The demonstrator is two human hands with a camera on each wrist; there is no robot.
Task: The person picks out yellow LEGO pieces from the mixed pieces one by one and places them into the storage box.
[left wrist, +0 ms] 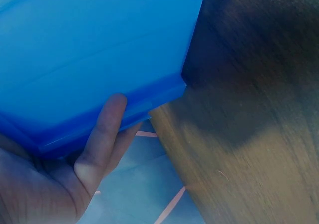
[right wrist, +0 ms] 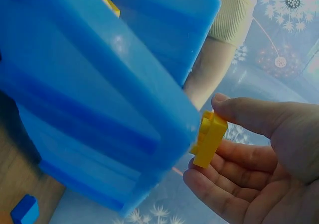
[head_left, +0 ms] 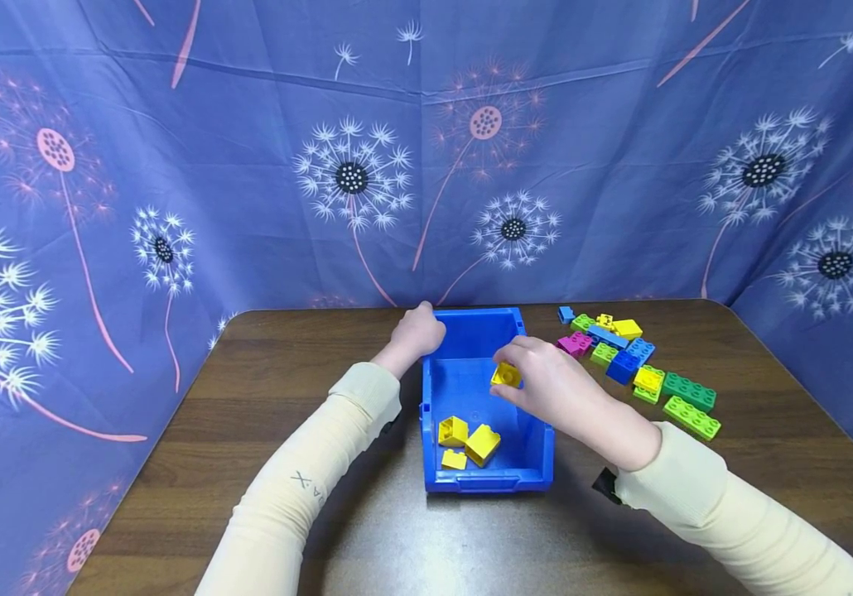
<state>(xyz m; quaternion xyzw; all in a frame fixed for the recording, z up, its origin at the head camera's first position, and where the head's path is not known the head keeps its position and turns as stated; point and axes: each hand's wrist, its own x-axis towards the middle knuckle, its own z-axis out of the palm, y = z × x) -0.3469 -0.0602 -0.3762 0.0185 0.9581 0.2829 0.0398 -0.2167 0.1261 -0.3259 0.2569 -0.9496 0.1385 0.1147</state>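
A blue plastic bin stands on the table. My left hand grips its rim at the far left corner; in the left wrist view a finger lies along the bin's wall. Over the bin's right side, my right hand pinches a yellow toy brick between thumb and fingers. The right wrist view shows this yellow brick just beyond the bin's edge from that angle. Inside the bin, near its front, lie a yellow brick, a larger one and a flatter one.
Right of the bin, several loose bricks are scattered on the wooden table, among them a dark green brick, a lime brick, a pink brick and a blue brick. A patterned blue cloth hangs behind the table.
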